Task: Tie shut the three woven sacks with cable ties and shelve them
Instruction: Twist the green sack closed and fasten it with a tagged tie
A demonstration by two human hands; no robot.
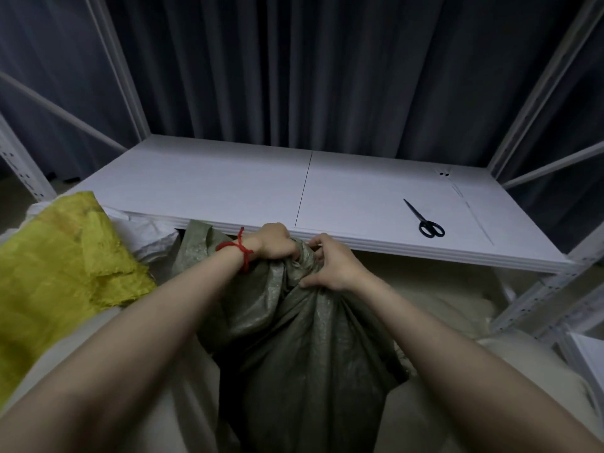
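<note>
A grey-green woven sack (294,348) stands in front of me, its mouth bunched together just below the shelf's front edge. My left hand (274,240), with a red string around its wrist, grips the bunched neck from the left. My right hand (330,261) clutches the same neck from the right, fingers curled into the fabric. A yellow woven sack (55,266) lies to the left, its top loose. Behind it, part of a white woven sack (143,232) shows. Thin white cable ties (470,209) lie on the shelf at the right.
The white shelf board (228,188) spans the view at waist height, framed by white metal uprights (552,76). Black scissors (425,220) lie on its right part. Dark curtains hang behind. A lower shelf beam (539,299) runs at the right.
</note>
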